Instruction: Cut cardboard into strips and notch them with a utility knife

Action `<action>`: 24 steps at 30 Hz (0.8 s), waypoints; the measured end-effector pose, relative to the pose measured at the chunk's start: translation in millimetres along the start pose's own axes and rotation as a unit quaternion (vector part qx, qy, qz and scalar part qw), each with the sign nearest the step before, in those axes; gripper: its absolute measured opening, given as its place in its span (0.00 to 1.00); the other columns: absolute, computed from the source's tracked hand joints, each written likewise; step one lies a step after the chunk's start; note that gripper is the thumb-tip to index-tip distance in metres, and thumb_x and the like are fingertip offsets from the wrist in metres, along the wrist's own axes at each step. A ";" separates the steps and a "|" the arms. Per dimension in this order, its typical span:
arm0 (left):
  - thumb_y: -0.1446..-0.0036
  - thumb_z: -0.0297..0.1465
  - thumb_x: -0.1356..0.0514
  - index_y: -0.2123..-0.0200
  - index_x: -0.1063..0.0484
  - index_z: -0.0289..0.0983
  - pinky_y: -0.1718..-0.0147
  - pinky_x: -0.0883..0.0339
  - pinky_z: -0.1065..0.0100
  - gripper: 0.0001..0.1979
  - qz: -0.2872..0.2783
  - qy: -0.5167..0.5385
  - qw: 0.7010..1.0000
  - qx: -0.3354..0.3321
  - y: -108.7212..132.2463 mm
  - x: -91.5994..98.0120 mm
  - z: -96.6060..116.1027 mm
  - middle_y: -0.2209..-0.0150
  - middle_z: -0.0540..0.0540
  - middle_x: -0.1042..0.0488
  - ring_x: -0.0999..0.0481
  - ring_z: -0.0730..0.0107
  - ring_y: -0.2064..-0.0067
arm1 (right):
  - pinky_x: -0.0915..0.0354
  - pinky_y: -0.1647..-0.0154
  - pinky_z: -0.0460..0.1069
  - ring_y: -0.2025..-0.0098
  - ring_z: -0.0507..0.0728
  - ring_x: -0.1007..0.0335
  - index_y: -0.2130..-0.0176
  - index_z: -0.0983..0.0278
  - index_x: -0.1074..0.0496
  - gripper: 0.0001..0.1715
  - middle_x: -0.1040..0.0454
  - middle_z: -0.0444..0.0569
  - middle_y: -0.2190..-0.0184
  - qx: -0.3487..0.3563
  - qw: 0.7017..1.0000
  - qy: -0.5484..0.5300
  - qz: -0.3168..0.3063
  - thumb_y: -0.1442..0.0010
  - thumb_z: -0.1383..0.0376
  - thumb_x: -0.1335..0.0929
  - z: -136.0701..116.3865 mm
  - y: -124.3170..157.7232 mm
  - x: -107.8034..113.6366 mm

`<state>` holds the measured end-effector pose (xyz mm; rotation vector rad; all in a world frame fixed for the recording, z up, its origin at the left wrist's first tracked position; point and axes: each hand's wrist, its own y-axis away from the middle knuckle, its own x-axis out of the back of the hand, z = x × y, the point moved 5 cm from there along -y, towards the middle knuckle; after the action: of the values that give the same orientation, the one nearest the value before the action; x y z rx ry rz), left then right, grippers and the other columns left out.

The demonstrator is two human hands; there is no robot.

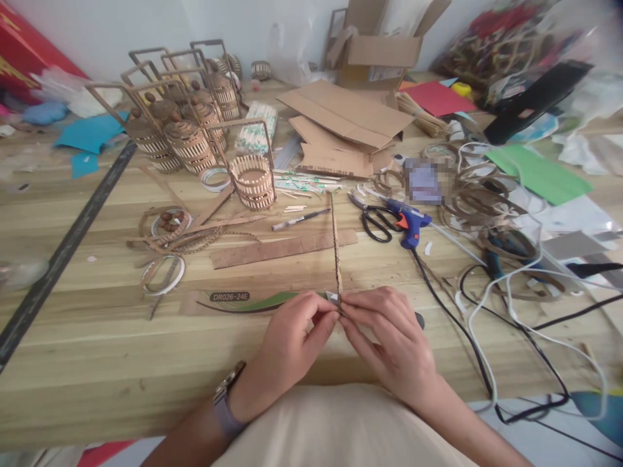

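Note:
Between my two hands a thin strip of corrugated cardboard (335,250) stands edge-on, its far end pointing away over the table. My left hand (296,331) pinches the strip's near end from the left, thumb against fingertips. From the right, my right hand (389,331) grips the same end, with its fingers pressed together on it. Under the left fingers lies a printed cardboard piece (228,297) with a green band and dark lettering. Farther off, a wider cardboard strip (287,250) lies flat beneath the held one, near a pen (300,219).
Right of the strip are black-handled scissors (377,224), a blue glue gun (411,224) and tangled cords (511,324). Small stick-sided baskets (252,181) with tall handles stand back left. Tape rolls (163,274), cardboard sheets (345,113) and an open box (382,52) lie around.

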<state>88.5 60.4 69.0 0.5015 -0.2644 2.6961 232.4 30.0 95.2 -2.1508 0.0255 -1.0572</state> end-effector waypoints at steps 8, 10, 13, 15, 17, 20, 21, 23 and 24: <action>0.35 0.24 0.45 0.63 0.29 0.39 0.51 0.33 0.68 0.06 0.015 -0.023 0.995 -0.100 0.6 -0.3 8.0 0.55 0.42 0.23 0.23 0.66 0.52 | 0.33 0.60 0.54 0.63 0.55 0.24 0.62 0.59 0.31 0.11 0.21 0.46 0.66 -0.043 0.998 -0.020 0.029 0.40 0.75 0.32 0.1 -4.7 1.2; 0.36 0.24 0.44 0.63 0.29 0.39 0.51 0.32 0.68 0.06 0.020 -0.020 0.995 -0.100 0.3 0.3 8.0 0.56 0.43 0.22 0.23 0.66 0.53 | 0.33 0.61 0.54 0.64 0.55 0.25 0.63 0.59 0.31 0.10 0.21 0.46 0.67 -0.061 0.997 -0.037 0.031 0.39 0.75 0.33 2.3 -4.8 0.3; 0.38 0.23 0.43 0.65 0.30 0.39 0.53 0.30 0.68 0.06 0.029 -0.010 0.994 -0.102 -0.1 1.8 7.7 0.58 0.43 0.22 0.22 0.67 0.55 | 0.32 0.62 0.54 0.65 0.55 0.25 0.64 0.59 0.30 0.10 0.22 0.46 0.68 -0.077 0.995 -0.061 0.030 0.39 0.75 0.34 4.6 -5.9 -0.5; 0.39 0.22 0.43 0.66 0.30 0.39 0.55 0.29 0.68 0.06 0.039 -0.001 0.993 -0.114 0.0 3.2 8.0 0.59 0.44 0.22 0.22 0.67 0.56 | 0.32 0.62 0.53 0.65 0.55 0.25 0.65 0.58 0.31 0.09 0.22 0.45 0.68 -0.082 0.994 -0.073 0.025 0.39 0.74 0.34 5.8 -6.8 -0.3; 0.39 0.22 0.43 0.66 0.30 0.38 0.55 0.29 0.69 0.06 0.045 0.009 0.991 -0.125 -0.1 4.2 8.1 0.59 0.44 0.22 0.22 0.68 0.57 | 0.31 0.63 0.52 0.65 0.55 0.24 0.66 0.58 0.31 0.09 0.22 0.44 0.69 -0.100 0.991 -0.088 0.017 0.39 0.73 0.34 8.7 -6.8 0.0; 0.41 0.22 0.43 0.67 0.30 0.38 0.54 0.29 0.70 0.06 0.040 0.023 0.991 -0.128 -1.1 4.3 7.0 0.57 0.43 0.22 0.22 0.69 0.55 | 0.31 0.65 0.51 0.66 0.54 0.24 0.66 0.59 0.32 0.09 0.22 0.44 0.68 -0.134 0.984 -0.115 -0.001 0.38 0.73 0.35 13.9 -5.1 -0.6; 0.41 0.22 0.43 0.67 0.30 0.38 0.54 0.29 0.70 0.06 0.039 0.027 0.991 -0.122 -1.5 4.3 6.1 0.56 0.43 0.22 0.21 0.69 0.55 | 0.30 0.65 0.51 0.65 0.54 0.24 0.66 0.58 0.32 0.09 0.22 0.44 0.68 -0.135 0.984 -0.117 -0.004 0.38 0.73 0.35 14.6 -4.6 -0.7; 0.41 0.23 0.42 0.68 0.29 0.37 0.53 0.29 0.69 0.05 0.041 0.033 0.994 -0.099 -2.3 4.6 3.5 0.55 0.42 0.21 0.21 0.68 0.54 | 0.30 0.64 0.51 0.65 0.54 0.24 0.65 0.58 0.32 0.08 0.22 0.45 0.68 -0.120 0.988 -0.100 -0.002 0.38 0.72 0.34 13.9 -4.3 -0.1; 0.41 0.24 0.42 0.67 0.29 0.37 0.53 0.29 0.68 0.04 0.041 0.036 0.995 -0.081 -2.6 4.4 1.5 0.55 0.42 0.21 0.21 0.67 0.54 | 0.31 0.64 0.52 0.64 0.54 0.24 0.64 0.58 0.31 0.08 0.22 0.45 0.67 -0.106 0.991 -0.083 0.007 0.38 0.72 0.34 12.9 -4.3 0.6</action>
<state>86.2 63.8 72.4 0.3528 -0.4901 2.7349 240.6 40.7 93.2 -2.4216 0.0771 -0.8980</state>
